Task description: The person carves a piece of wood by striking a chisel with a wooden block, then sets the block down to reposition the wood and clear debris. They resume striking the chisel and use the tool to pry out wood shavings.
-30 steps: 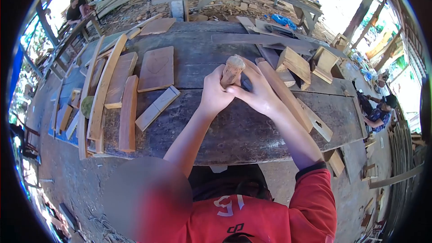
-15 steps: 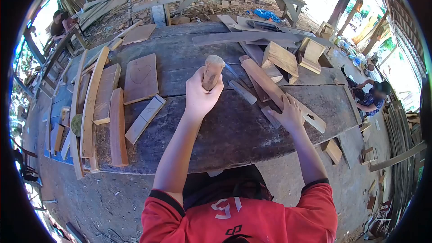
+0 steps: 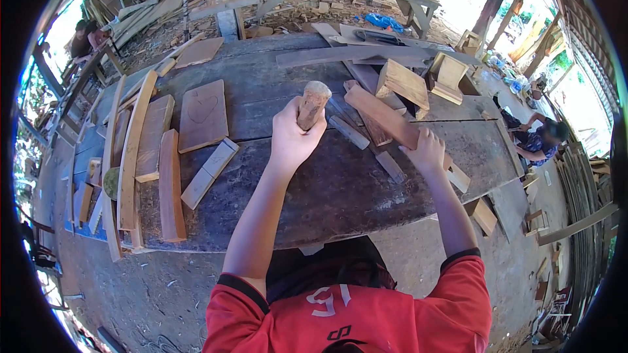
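Note:
My left hand (image 3: 297,134) is closed round a wooden tool handle (image 3: 314,106) with a worn, pale end pointing up. The hand hides the lower part of that tool. My right hand (image 3: 427,152) is wrapped round the near end of a thick reddish-brown wooden bar (image 3: 381,116), which slants away to the upper left. Between my hands, a short greyish stick-like piece (image 3: 349,133) and a similar dark piece (image 3: 390,167) lie on the dark workbench (image 3: 314,206). Partly under my right hand is a pale piece of wood (image 3: 458,177).
Curved wooden slats (image 3: 136,150) and a board with a drawn heart (image 3: 203,116) lie to the left. Angled wooden blocks (image 3: 403,86) stand at the back right. One person (image 3: 541,137) sits beyond the bench's right end; another (image 3: 82,40) is far left.
My right hand has gone from resting on the reddish bar to gripping its near end, and the bar has shifted over the pale piece. My left hand keeps hold of the handle.

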`<state>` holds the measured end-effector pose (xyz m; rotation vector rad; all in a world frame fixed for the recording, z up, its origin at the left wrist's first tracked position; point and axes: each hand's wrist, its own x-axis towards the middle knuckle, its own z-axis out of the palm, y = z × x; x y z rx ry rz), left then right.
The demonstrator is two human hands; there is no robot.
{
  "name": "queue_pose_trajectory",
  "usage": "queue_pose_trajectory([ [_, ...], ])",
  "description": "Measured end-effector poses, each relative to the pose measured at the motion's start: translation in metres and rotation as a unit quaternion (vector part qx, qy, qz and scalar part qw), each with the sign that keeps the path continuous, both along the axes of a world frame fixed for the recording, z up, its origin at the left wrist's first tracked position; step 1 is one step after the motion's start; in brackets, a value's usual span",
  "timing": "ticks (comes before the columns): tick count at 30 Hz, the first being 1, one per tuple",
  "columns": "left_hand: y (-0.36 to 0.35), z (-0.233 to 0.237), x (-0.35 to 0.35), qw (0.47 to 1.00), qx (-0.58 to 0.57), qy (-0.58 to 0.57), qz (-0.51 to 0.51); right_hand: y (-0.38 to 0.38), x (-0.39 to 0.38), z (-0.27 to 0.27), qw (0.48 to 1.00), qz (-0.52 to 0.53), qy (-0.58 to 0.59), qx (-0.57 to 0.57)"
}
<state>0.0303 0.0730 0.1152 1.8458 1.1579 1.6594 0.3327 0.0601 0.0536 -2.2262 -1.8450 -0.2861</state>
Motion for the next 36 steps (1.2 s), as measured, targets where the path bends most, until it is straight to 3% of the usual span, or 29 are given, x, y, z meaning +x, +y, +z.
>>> queue_pose_trajectory([
  [2, 0.001, -0.002, 0.001, 1.000, -0.011, 0.001, -0.008, -0.008, -0.005, 0.020, 1.000, -0.006, -0.011, -0.012],
  [4, 0.003, -0.002, 0.003, 1.000, -0.022, 0.000, -0.016, -0.017, -0.010, 0.038, 0.987, 0.032, 0.133, 0.082],
  [5, 0.003, -0.001, 0.003, 1.000, -0.018, -0.005, -0.013, -0.020, -0.011, 0.043, 0.987, 0.031, 0.132, 0.081],
  [7, 0.002, -0.001, 0.002, 1.000, -0.017, -0.011, -0.007, -0.026, -0.016, 0.050, 0.874, 0.153, 0.414, 0.201],
  [8, 0.002, -0.001, 0.002, 1.000, -0.017, -0.013, -0.006, -0.033, -0.021, 0.055, 0.875, 0.154, 0.414, 0.198],
  [10, 0.003, -0.001, 0.002, 1.000, -0.018, -0.014, -0.005, -0.052, -0.030, 0.063, 0.718, 0.274, 0.629, 0.114],
  [11, 0.003, -0.001, 0.004, 1.000, -0.008, -0.020, -0.004, -0.056, -0.029, 0.062, 0.706, 0.323, 0.627, 0.058],
  [12, 0.003, -0.002, 0.005, 1.000, 0.003, -0.025, -0.004, -0.062, -0.027, 0.062, 0.771, 0.289, 0.567, 0.017],
  [14, 0.003, -0.004, 0.006, 1.000, -0.003, -0.014, -0.012, -0.066, -0.034, 0.087, 0.915, 0.309, 0.253, -0.055],
  [16, 0.003, -0.004, 0.005, 1.000, -0.009, -0.002, -0.018, -0.070, -0.035, 0.097, 0.909, 0.270, 0.311, -0.066],
  [18, 0.003, -0.006, 0.006, 1.000, -0.007, -0.002, -0.027, -0.072, -0.026, 0.100, 0.905, 0.236, 0.352, 0.039],
  [19, 0.003, -0.007, 0.006, 1.000, -0.008, -0.002, -0.026, -0.074, -0.026, 0.098, 0.854, 0.244, 0.455, 0.062],
  [20, 0.004, -0.007, 0.006, 1.000, -0.007, -0.003, -0.028, -0.074, -0.029, 0.093, 0.854, 0.245, 0.454, 0.061],
  [22, 0.004, -0.007, 0.007, 1.000, -0.008, -0.005, -0.030, -0.076, -0.035, 0.076, 0.699, 0.319, 0.635, 0.086],
  [23, 0.003, -0.006, 0.007, 0.999, -0.016, -0.005, -0.031, -0.078, -0.032, 0.067, 0.762, 0.270, 0.587, 0.045],
  [24, 0.003, -0.005, 0.006, 0.999, -0.023, -0.004, -0.031, -0.078, -0.042, 0.082, 0.882, 0.293, 0.366, 0.054],
  [26, 0.003, -0.007, 0.005, 1.000, -0.012, 0.003, -0.027, -0.081, -0.046, 0.088, 0.916, 0.260, 0.304, -0.012],
  [27, 0.005, -0.007, 0.004, 1.000, -0.001, 0.009, -0.023, -0.080, -0.045, 0.088, 0.915, 0.263, 0.305, -0.011],
  [29, 0.006, -0.008, 0.003, 1.000, 0.003, 0.012, -0.022, -0.079, -0.035, 0.086, 0.867, 0.252, 0.420, 0.092],
  [32, 0.004, -0.007, 0.004, 1.000, -0.004, 0.013, -0.028, -0.078, -0.047, 0.079, 0.728, 0.275, 0.605, 0.171],
  [33, 0.004, -0.006, 0.005, 0.999, -0.012, 0.010, -0.031, -0.077, -0.051, 0.073, 0.713, 0.301, 0.613, 0.157],
  [34, 0.004, -0.007, 0.005, 0.999, -0.012, 0.010, -0.032, -0.078, -0.048, 0.066, 0.735, 0.282, 0.608, 0.104],
  [35, 0.005, -0.009, 0.005, 0.999, -0.010, 0.010, -0.038, -0.080, -0.045, 0.069, 0.843, 0.289, 0.450, 0.066],
  [36, 0.005, -0.010, 0.004, 0.999, -0.008, 0.010, -0.041, -0.082, -0.050, 0.079, 0.918, 0.286, 0.274, 0.024],
])
